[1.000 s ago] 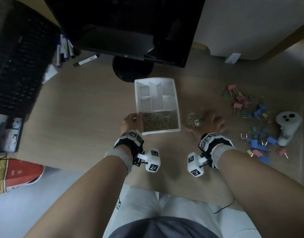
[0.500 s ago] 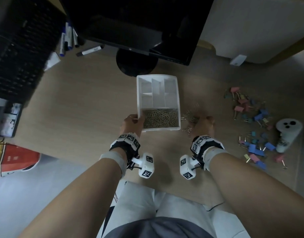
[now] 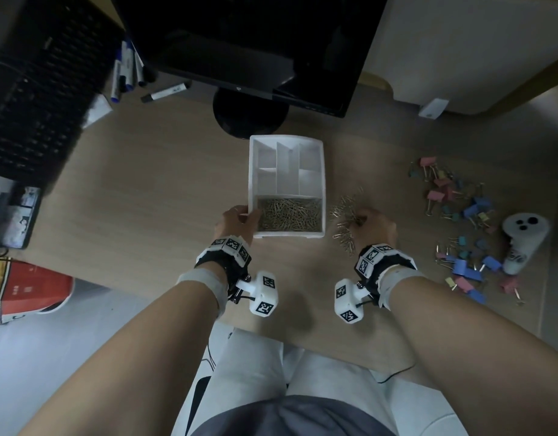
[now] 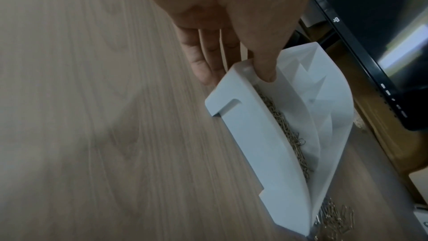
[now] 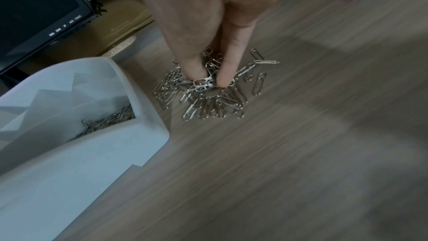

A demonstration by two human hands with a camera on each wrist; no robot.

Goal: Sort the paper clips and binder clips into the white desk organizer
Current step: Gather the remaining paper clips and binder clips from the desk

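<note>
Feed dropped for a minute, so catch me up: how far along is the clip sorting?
Partly done. The white desk organizer has many paper clips in its near compartment; its other compartments look empty. In hand: the left hand steadies the organizer while the right hand pinches clips from the loose paper clip pile beside it. Left: that pile and all the binder clips, which lie on the desk.
</note>
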